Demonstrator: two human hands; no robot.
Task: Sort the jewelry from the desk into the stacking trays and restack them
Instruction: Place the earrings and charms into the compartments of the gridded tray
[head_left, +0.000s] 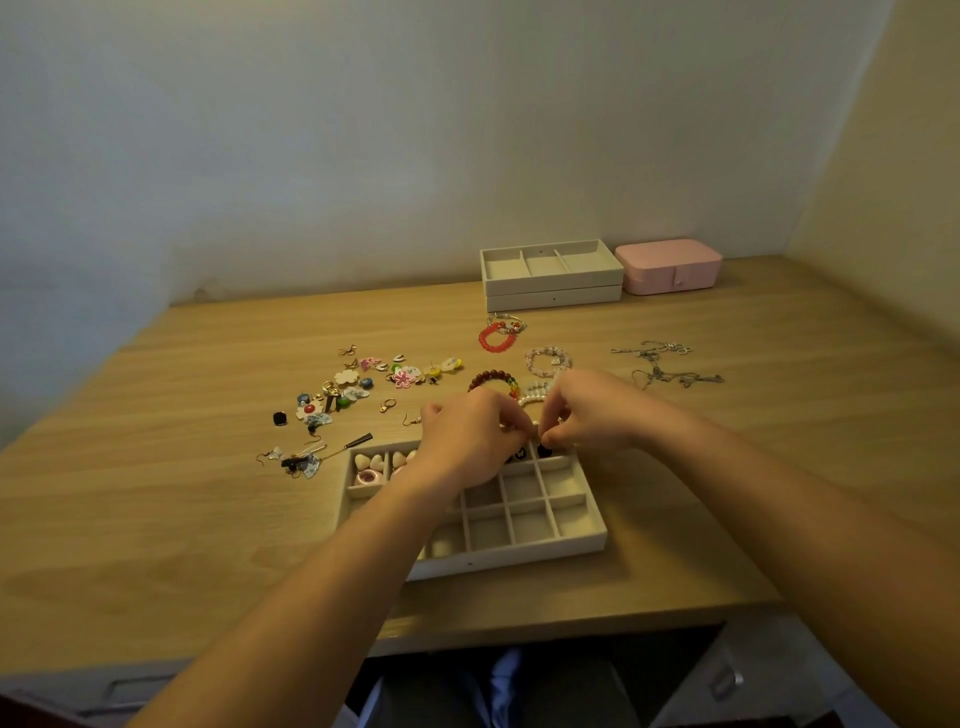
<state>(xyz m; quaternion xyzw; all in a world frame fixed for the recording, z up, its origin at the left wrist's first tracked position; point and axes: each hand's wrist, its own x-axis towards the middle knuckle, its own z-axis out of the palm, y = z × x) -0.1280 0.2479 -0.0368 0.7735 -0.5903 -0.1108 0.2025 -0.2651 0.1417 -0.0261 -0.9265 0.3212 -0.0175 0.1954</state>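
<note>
Over on the left of the wooden counter (156, 493) lies a loose scatter of earrings (353, 389): flowers, hearts, hoops and studs, with a black square stud (280, 418) at its near-left edge and a tangle of dangling earrings (298, 460) closer to the person. Just right of that tangle sits the grid tray (524, 525), pale and divided into small compartments. Its far-left compartments hold cream heart-shaped pieces (370, 461) and a pink round piece (370, 477) behind them. The left hand (467, 441) hangs over the far middle of this tray with its fingers curled in toward the right, but I cannot tell whether they hold anything. Beneath its fingertips a black-and-white piece (517, 455) lies in a far compartment. The right hand (592, 415) meets it from the other side, fingertips close to the left's, pinching a small black earring (544, 450) right over the far-right corner compartment. Beyond the two hands, a dark red bead bracelet (488, 381) and a pearl bracelet (535, 392) lie on the counter, partly hidden by the knuckles, with a bright red bracelet (496, 338) and a pink bead bracelet (548, 360) further back. Against the wall stand two stacked trays (553, 291), the top one with long compartments, and a pink jewelry box (667, 266) just beside them. To the right, well apart from the hands, silver chains (665, 364) lie tangled.
</note>
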